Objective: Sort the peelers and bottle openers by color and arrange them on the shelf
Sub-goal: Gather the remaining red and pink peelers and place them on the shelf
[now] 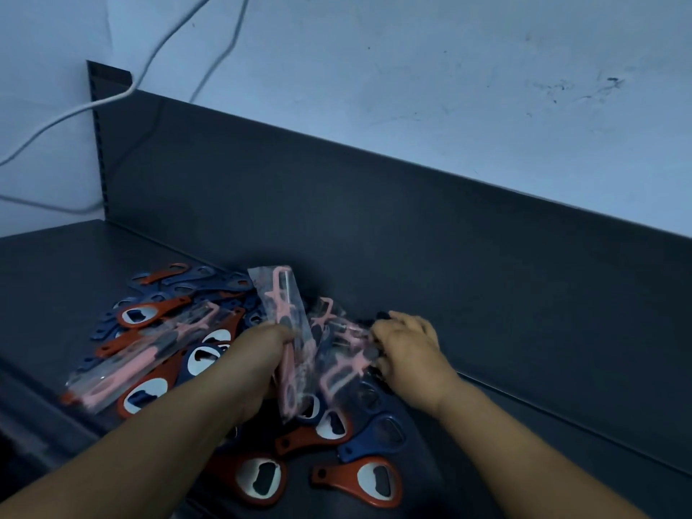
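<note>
A mixed pile lies on the dark grey shelf (486, 331). It holds red bottle openers (374, 481), blue bottle openers (374, 436) and pink peelers in clear bags. My left hand (258, 361) is shut on one bagged pink peeler (281, 305), which stands up out of the fist. My right hand (408, 350) rests on the right side of the pile, its fingers closed on another bagged pink peeler (344, 365). More bagged pink peelers (149, 357) lie across the openers at the left.
The shelf's dark back panel (374, 204) rises behind the pile against a pale wall. White cables (112, 99) hang over the panel's left end. Bare shelf surface stretches to the right of my right hand. The shelf's front edge runs at the lower left.
</note>
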The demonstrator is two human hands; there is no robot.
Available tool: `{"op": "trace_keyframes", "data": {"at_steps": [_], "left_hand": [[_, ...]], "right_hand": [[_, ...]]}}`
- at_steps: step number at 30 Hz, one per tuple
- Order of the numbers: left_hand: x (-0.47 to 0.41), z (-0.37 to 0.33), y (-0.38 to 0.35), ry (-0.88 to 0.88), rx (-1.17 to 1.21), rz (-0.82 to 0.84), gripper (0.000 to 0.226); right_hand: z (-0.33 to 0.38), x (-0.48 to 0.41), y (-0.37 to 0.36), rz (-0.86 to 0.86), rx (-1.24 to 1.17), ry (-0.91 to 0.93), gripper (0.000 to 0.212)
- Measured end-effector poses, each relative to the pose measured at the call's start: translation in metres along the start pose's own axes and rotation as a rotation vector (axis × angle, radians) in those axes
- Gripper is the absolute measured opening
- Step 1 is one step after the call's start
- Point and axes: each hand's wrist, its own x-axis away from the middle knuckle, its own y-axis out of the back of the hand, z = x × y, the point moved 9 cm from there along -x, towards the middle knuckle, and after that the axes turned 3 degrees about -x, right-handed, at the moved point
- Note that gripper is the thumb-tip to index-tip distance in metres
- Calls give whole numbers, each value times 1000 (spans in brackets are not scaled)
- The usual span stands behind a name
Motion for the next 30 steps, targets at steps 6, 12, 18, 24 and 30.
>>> {"op": "trace_keyframes", "data": {"at_steps": [6, 12, 18, 24, 30], "left_hand": [[2, 0, -6, 29, -10, -19, 19], [6, 2, -7, 35, -46, -26, 22], [6, 6, 1, 37, -44, -29, 21], [9, 5, 0, 23, -32, -4, 21], [12, 1, -10, -7, -39, 10, 19]], "right_hand": [[-42, 6, 28, -140, -334, -304, 14], [-46, -5, 0, -16, -320, -376, 21], [-37, -3, -16, 133, -54, -350, 31], [-41, 11, -9, 174, -187, -376, 25], [-52, 30, 33, -8, -445, -482, 9]]}}
